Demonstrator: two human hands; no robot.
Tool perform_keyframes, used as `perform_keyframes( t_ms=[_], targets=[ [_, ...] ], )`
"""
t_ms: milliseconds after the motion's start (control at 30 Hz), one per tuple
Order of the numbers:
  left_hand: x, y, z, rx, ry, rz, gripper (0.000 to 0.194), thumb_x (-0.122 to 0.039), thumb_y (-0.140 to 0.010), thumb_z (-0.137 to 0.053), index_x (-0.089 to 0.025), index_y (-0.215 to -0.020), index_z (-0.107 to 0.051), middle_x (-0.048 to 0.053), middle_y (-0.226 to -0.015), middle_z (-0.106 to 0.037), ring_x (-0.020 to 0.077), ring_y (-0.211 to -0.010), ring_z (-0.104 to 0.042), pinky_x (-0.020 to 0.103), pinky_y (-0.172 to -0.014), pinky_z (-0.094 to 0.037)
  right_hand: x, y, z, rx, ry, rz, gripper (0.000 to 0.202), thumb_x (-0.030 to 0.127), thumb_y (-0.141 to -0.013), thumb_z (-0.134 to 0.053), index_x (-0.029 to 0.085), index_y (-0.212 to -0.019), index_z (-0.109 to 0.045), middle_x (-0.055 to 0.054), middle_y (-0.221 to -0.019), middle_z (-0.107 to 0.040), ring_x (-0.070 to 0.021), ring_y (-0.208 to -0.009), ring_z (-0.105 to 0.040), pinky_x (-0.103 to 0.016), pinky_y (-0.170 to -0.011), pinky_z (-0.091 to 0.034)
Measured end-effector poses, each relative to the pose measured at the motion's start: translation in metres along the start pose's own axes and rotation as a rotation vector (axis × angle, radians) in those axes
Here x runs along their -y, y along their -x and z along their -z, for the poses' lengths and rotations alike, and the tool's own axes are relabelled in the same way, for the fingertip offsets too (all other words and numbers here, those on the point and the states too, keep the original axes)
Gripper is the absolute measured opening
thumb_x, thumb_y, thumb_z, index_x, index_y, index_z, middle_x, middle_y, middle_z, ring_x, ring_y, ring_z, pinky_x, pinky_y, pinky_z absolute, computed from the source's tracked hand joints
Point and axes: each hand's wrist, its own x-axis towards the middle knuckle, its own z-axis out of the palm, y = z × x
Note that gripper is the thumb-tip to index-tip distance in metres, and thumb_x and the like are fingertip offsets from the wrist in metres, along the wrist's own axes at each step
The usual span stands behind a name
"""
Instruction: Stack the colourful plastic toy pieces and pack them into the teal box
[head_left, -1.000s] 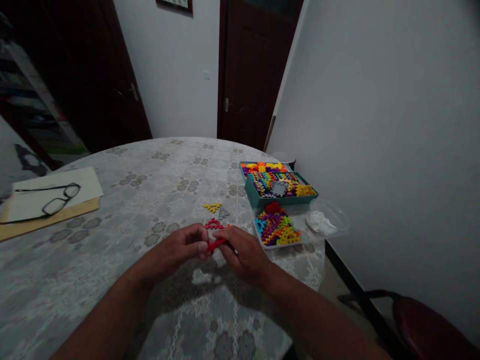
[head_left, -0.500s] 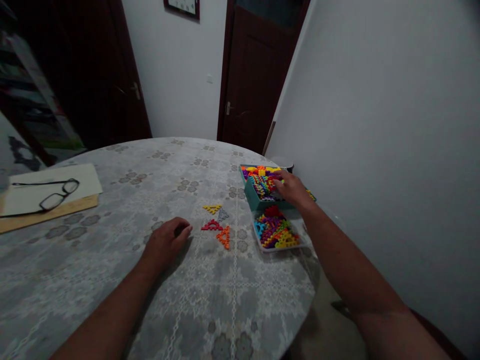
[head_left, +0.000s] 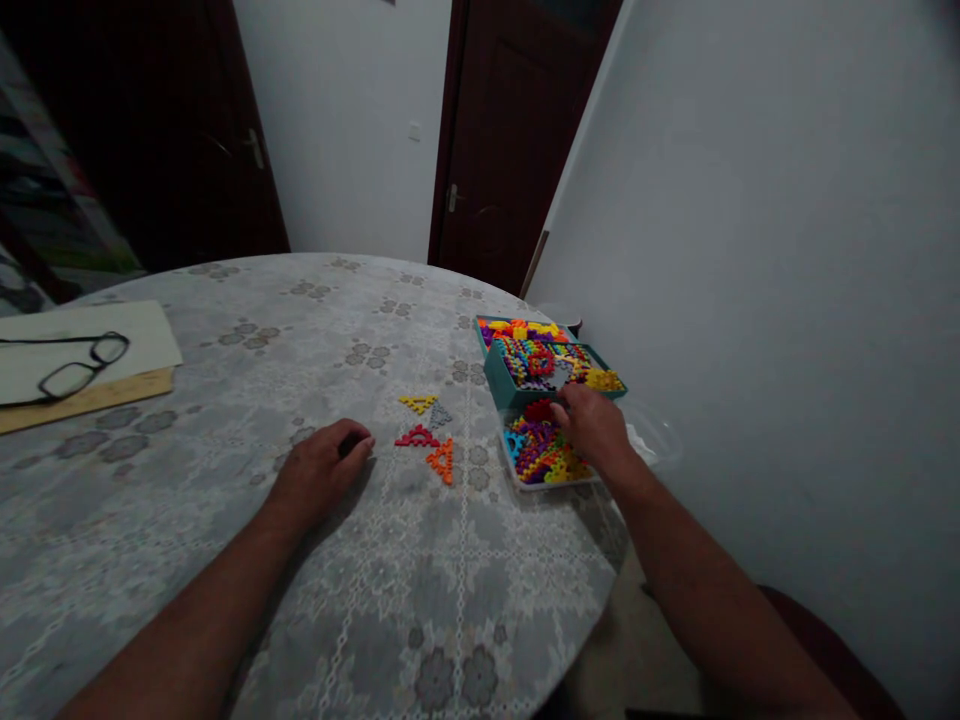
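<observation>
My left hand (head_left: 322, 468) rests on the table, fingers loosely curled, with nothing visible in it. Just to its right lie small toothed plastic triangles: a yellow one (head_left: 418, 404), a grey one (head_left: 441, 415), a crimson one (head_left: 417, 437) and an orange one (head_left: 442, 460). My right hand (head_left: 596, 425) is above the back right part of a clear plastic tub (head_left: 517, 480) full of mixed coloured toothed pieces (head_left: 544, 450). Its thumb and fingertips are drawn close together; whatever lies between them is hidden. Right behind stands a teal box (head_left: 501, 385) of sorted pieces.
Another teal tray (head_left: 480, 335) with bright pieces sits behind the box. A clear lid (head_left: 664, 435) lies right of the tub, near the wall. Black-framed glasses (head_left: 71, 378) rest on papers (head_left: 146, 335) at the left. A patterned cloth (head_left: 360, 580) covers the round table.
My right hand has drawn back from the teal box to above the clear tub, uncovering the box's contents. My left hand stays resting on the table. The view has shifted slightly.
</observation>
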Motion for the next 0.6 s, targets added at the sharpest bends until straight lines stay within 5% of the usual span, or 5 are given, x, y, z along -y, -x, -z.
perform_keyframes(
  t_ms=[300,600],
  targets=[
    [-0.001,0.001,0.001,-0.007,-0.014,-0.011,0.032,-0.055,-0.093,-0.058,-0.028,-0.094,-0.076,0.005,-0.090,-0.084,0.0275,-0.085,-0.076,0.037,-0.084,-0.058,0.006,0.001,-0.009,0.022,0.002,-0.001,0.013,0.031,-0.109,-0.066,0.021,-0.112,-0.075,-0.012,-0.114,-0.079,-0.0246,-0.096,-0.075,-0.030,-0.076,-0.049],
    [0.000,0.000,0.000,0.008,-0.008,-0.019,0.033,-0.055,-0.093,-0.056,-0.028,-0.094,-0.075,0.005,-0.091,-0.083,0.0280,-0.086,-0.076,0.038,-0.084,-0.057,0.002,0.003,0.005,0.034,-0.366,0.103,0.007,0.028,-0.101,-0.069,0.023,-0.096,-0.069,-0.005,-0.092,-0.077,-0.0215,-0.081,-0.069,-0.031,-0.077,-0.046]
  ],
)
